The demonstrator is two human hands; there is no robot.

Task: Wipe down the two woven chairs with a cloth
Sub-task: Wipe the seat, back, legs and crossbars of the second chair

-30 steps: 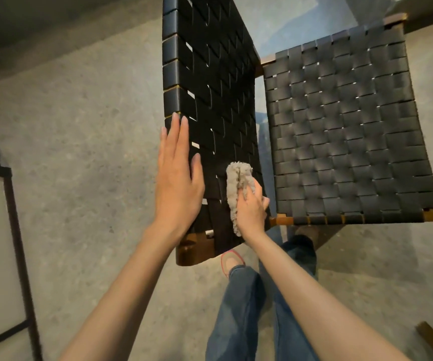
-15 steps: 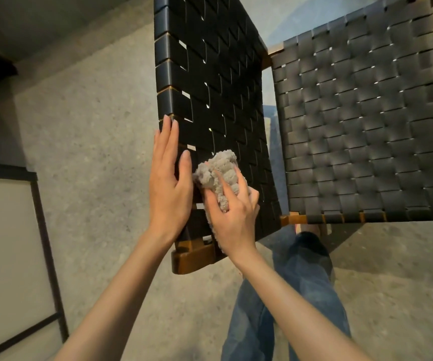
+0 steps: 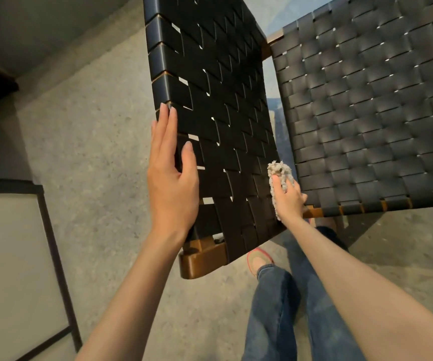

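Fingers [image 3: 164,131] of the left hand [image 3: 172,183]: straight, close together, laid flat on the left edge of the woven chair back [image 3: 210,113], holding nothing. Fingers [image 3: 276,182] of the right hand [image 3: 289,201]: curled round a fluffy grey cloth [image 3: 280,170], pressing it on the low right edge of the chair back.

Now big to small. Under the chair back, grey speckled floor [image 3: 93,126]. Just right of the chair back, the woven seat [image 3: 366,113] of the same chair, black straps going over and under. Chair back itself standing up tall, black straps too, with a brown wooden rail [image 3: 202,259] along its near end. Well left of the chair back, a dark-framed panel [image 3: 51,243]. Below the chair back, legs in blue jeans [image 3: 272,303] and a shoe [image 3: 258,261] with a pink rim. No second chair in sight.

Looks like the step of wiping this chair's back, with the cloth at its right edge. Next, most likely: slide the cloth across the straps toward the left hand, push firmly, keep the left hand flat so the chair back does not wobble. Seat and other chair left to do, at a guess.
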